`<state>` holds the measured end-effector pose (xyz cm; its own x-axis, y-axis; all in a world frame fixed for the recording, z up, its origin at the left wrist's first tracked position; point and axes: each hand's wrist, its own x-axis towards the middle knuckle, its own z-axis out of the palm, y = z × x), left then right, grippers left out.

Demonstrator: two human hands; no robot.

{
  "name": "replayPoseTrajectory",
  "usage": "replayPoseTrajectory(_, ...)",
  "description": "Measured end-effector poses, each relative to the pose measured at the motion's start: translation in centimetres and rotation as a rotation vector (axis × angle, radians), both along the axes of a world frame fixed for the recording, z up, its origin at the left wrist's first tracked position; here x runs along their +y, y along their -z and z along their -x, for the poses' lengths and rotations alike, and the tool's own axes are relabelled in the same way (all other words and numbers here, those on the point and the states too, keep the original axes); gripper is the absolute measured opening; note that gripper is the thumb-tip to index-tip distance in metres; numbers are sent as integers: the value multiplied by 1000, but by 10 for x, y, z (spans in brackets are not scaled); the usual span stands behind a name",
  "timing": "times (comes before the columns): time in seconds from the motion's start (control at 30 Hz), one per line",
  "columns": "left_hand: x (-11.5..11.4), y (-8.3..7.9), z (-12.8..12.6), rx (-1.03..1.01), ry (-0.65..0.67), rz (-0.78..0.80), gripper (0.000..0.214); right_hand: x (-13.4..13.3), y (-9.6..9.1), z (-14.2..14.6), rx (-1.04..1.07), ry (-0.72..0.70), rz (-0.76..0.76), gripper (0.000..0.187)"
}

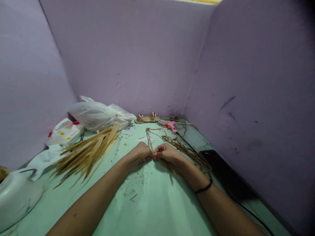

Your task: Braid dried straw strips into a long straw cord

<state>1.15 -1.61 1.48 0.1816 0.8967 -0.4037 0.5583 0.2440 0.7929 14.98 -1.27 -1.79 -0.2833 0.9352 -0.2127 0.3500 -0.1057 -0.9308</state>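
Head view: the left hand and right hand, close together above a green surface, pinch a twisted fibre cord that leads away from between them. A slackened pinch could let the twist unravel; the heaped strands beside the right hand could snag it.

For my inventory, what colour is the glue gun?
The glue gun is mostly pink, in the head view.
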Motion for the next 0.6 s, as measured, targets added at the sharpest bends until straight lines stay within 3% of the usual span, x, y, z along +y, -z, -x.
replayPoseTrajectory(0.17, -4, 7, -9, -81, -118, -55, 14, -8, -13, 3, -433, 110, -219, 12)
replayPoseTrajectory(0.27, -3, 8, -12, -124, -203, 28, 14, -18, -27, 7, -699, 149, -307, 15)
replayPoseTrajectory(0.43, 5, 12, -4, -212, -207, 192, 17, -33, -39, 20, -810, 70, -370, 18)
replayPoseTrajectory(0.6, 10, 17, 8, -286, -139, 259, 14, -36, -39, 23, -752, -1, -404, 16)
